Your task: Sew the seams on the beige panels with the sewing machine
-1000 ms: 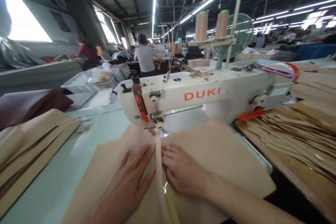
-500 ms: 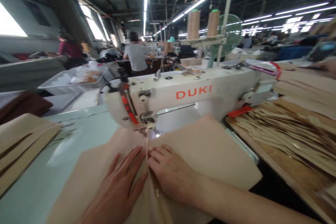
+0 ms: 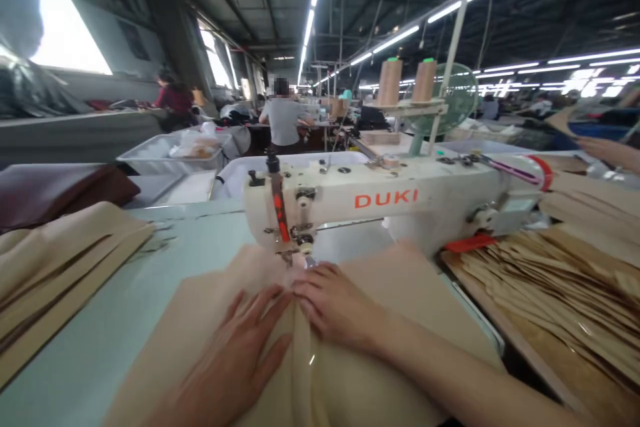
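Note:
A sheet of beige leather-like material (image 3: pixel 210 300) lies under the needle area of a white sewing machine (image 3: pixel 340 210), with a raised seam (image 3: pixel 300 347) running toward me. My left hand (image 3: pixel 235 347) rests on the sheet left of the seam, fingers stretched and thumb apart. Just right of the presser foot (image 3: pixel 287 259), my right hand (image 3: pixel 340 303) has its fingers bent together over the seam edge. Its thumb is hidden beneath the hand. The material under both palms cannot be seen.
Stacked beige pieces (image 3: pixel 65 273) lie at the left of the pale green table (image 3: pixel 195 230). At right, a wooden board (image 3: pixel 550 353) bears many beige strips (image 3: pixel 565 280). Two thread cones (image 3: pixel 390 82) stand behind the machine. Another person's hand (image 3: pixel 610 152) is at far right.
The view has swung left, so the machine appears farther right and slightly lower. My right fingers are closer to the presser foot. The left hand stays flat on the material.

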The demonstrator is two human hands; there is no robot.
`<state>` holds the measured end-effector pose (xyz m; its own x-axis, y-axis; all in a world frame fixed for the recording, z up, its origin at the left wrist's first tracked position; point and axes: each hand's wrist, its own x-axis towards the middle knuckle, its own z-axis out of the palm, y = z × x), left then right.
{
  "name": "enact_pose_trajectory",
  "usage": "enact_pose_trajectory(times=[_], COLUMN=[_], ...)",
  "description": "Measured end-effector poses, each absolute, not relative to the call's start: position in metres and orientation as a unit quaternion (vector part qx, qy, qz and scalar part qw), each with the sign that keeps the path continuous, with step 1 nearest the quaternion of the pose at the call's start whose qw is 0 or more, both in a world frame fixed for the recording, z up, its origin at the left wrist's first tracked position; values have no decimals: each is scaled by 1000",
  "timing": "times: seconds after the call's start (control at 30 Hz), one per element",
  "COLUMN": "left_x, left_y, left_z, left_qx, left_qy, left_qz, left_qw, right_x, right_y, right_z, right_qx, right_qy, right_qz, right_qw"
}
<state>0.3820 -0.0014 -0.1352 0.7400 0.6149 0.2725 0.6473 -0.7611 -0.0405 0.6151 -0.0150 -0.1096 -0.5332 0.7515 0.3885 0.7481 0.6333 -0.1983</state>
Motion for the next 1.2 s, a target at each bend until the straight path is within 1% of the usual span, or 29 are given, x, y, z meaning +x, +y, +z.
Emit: enact_pose_trajectory(times=[0.13, 0.37, 0.47, 0.67, 0.73, 0.83, 1.03, 1.2], left_x=[382, 383, 385, 389, 390, 389, 388, 388], left_y=[-6, 8, 20, 23, 23, 25, 37, 36], left_z=[-133, -139, -140, -137, -137, -140, -152, -144], left_qx=[-930, -929, -928, -911, -911, -918, -918, -924], left_qy=[-350, -342, -334, -307, -301, -295, -267, -279], left_qz=[-110, -132, -147, -199, -196, -187, -229, -211], left_qw=[35, 51, 82, 189, 201, 189, 181, 154], right_x=[611, 610, 611, 612, 613, 613, 614, 614], right_y=[-20, -6, 6, 11, 10, 8, 10, 12], right_z=[-121, -123, -124, -125, -126, -128, -130, -128], right_qx=[-442, -449, -463, -473, -477, -481, -476, -488], right_qy=[-863, -866, -862, -858, -856, -852, -849, -842], right_qz=[-6, -5, -6, 19, 32, 45, 48, 56], right_qw=[246, 220, 208, 197, 196, 200, 224, 221])
